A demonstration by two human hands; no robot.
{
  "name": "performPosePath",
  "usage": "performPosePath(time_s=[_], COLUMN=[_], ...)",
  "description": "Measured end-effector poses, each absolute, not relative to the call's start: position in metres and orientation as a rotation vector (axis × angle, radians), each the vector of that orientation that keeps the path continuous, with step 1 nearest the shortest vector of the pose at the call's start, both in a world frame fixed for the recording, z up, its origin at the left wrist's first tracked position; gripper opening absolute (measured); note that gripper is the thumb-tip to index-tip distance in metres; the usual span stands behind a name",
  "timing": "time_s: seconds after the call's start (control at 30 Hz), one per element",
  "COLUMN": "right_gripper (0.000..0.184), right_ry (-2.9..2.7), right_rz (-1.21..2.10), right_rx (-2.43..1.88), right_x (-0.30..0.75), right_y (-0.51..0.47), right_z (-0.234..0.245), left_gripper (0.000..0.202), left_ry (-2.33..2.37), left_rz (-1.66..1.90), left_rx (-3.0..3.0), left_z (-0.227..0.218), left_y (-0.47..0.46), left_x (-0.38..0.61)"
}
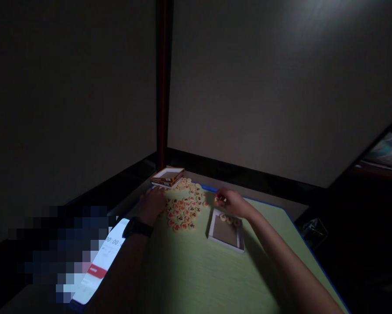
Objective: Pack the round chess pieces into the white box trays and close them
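Many round Chinese chess pieces (181, 208), with red or dark characters, lie spread over the green table. My right hand (230, 203) pinches one chess piece (217, 199) just above the far end of an open shallow white box (225, 248). Inside that box, a few chess pieces (229, 220) lie in a row along its far side. My left hand (153, 204), with a dark watch on the wrist, rests at the left edge of the spread pieces. Its fingers look extended toward the stacked boxes, holding nothing that I can see, though they are dim.
Stacked shallow box parts (168, 175) stand at the table's far corner, close to the wall. A lit phone screen (101, 261) showing a timer is at the lower left. The green table (189, 279) has a blue edge, and walls meet behind it.
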State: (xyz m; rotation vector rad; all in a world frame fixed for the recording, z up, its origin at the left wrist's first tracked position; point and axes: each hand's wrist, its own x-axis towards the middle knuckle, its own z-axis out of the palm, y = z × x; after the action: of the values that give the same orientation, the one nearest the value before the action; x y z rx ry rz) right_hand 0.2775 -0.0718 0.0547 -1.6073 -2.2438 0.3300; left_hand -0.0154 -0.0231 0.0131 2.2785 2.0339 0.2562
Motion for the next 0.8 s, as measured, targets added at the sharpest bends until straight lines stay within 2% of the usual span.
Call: performPosePath(time_s=[0.2, 0.37, 0.5, 0.8], right_gripper=[0.013, 0.016, 0.012, 0.014], right_ry=[-2.369, -2.259, -2.336, -2.335], right_rz=[0.143, 0.119, 0.119, 0.053], right_rx=[-1.647, -1.81, -1.795, -1.791], right_x=[0.269, 0.265, 0.263, 0.265], right_y=[-0.107, -0.112, -0.112, -0.108], right_z=[0.038, 0.036, 0.028, 0.025], left_gripper=[0.042, 0.043, 0.041, 0.039], left_ry=[2.04, 2.028, 2.046, 1.993], left_rz=[0.303, 0.281, 0.327, 0.37], left_rx=[2.302, 2.308, 2.341, 2.362], left_z=[0.014, 0.015, 0.009, 0.004], left_y=[-0.023, -0.024, -0.021, -0.017], left_x=[-0.015, -0.015, -0.015, -0.017])
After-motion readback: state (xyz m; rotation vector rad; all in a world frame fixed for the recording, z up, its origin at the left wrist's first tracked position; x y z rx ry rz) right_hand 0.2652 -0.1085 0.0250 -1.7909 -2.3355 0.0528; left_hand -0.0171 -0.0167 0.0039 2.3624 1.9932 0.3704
